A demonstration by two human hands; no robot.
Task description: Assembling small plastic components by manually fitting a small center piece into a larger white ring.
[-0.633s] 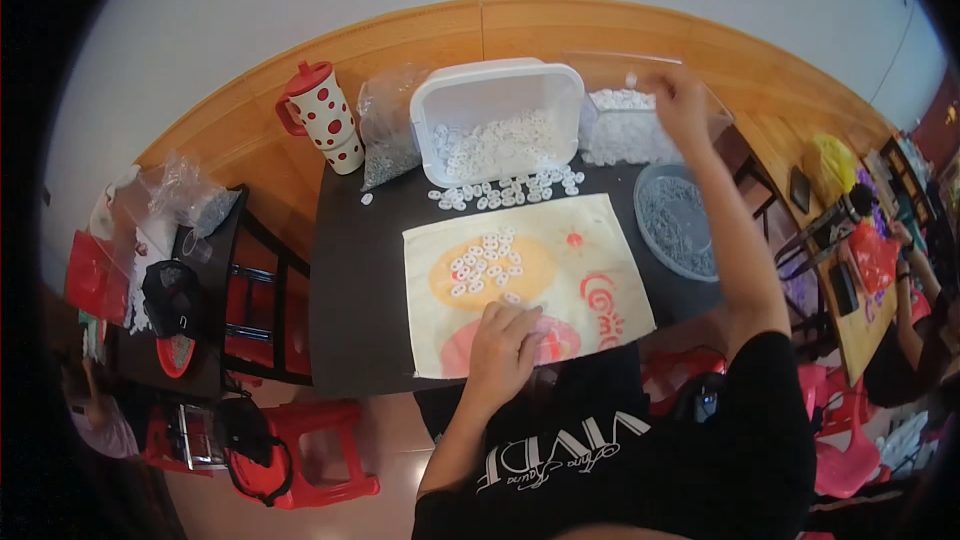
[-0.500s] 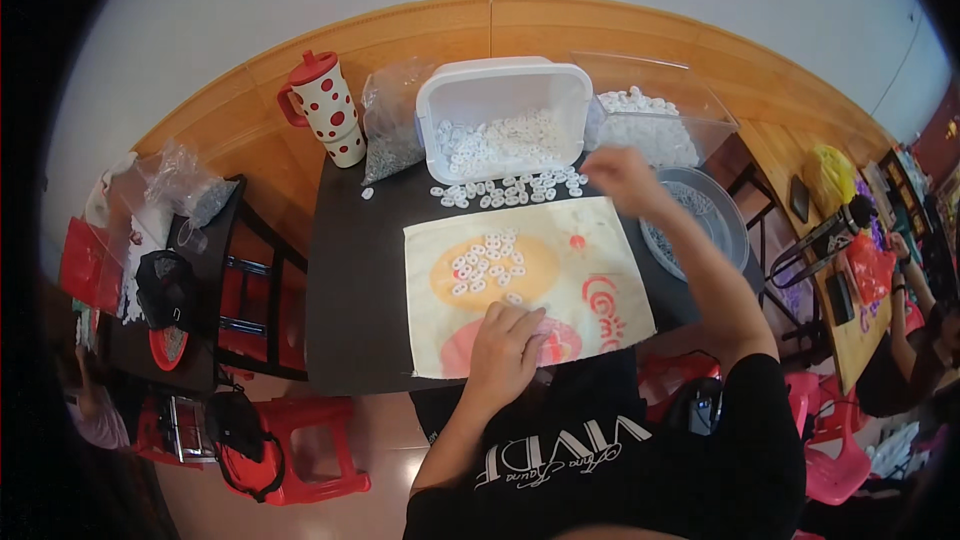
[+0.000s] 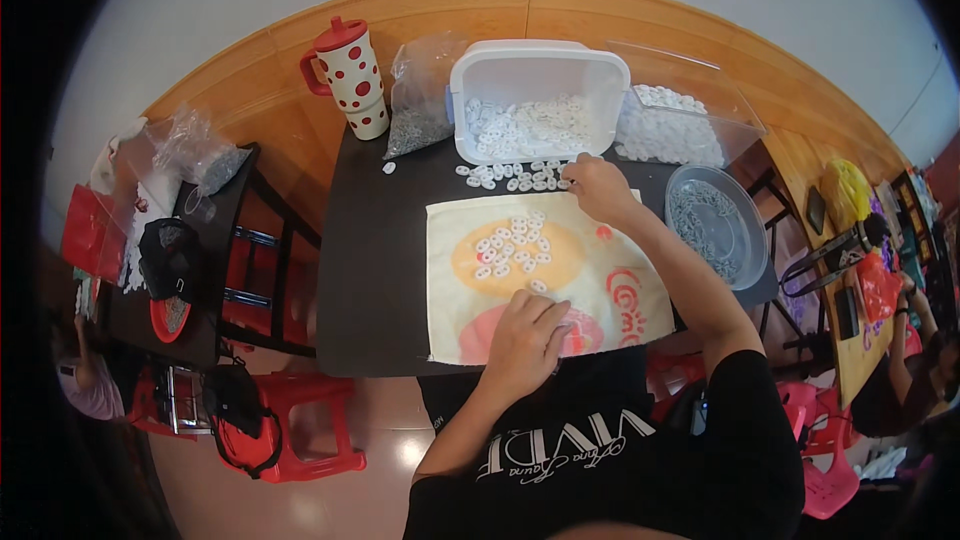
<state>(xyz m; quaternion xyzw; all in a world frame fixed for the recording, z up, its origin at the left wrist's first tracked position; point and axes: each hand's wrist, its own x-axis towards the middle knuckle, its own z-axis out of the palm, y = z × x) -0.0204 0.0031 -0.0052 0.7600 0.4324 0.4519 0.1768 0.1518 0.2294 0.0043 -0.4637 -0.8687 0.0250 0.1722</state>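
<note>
A cream cloth (image 3: 442,240) with printed yellow and pink ovals lies on the dark table. On it my left hand (image 3: 525,340) rests closed near the front edge, fingertips together; whatever they hold is too small to name. Just beyond those fingers sits one white oval piece (image 3: 539,286) with two dark marks. Farther up the cloth is a loose group of the same pieces (image 3: 515,242). My right hand (image 3: 600,190) reaches to the right end of a row of white oval pieces (image 3: 512,180) before the white tub, its fingers pinched down among them and the tips hidden.
The white tub (image 3: 540,53), tipped toward me, holds many such pieces. Beside it stand a clear box (image 3: 740,120), a bag of small grey parts (image 3: 415,130) and a spotted tumbler (image 3: 358,90). A round basin (image 3: 757,260) of metal parts sits right. People work at both side tables.
My right hand has come left and down from beside the basin to the row of pieces. The left hand stays on the cloth. The whole view has shifted slightly.
</note>
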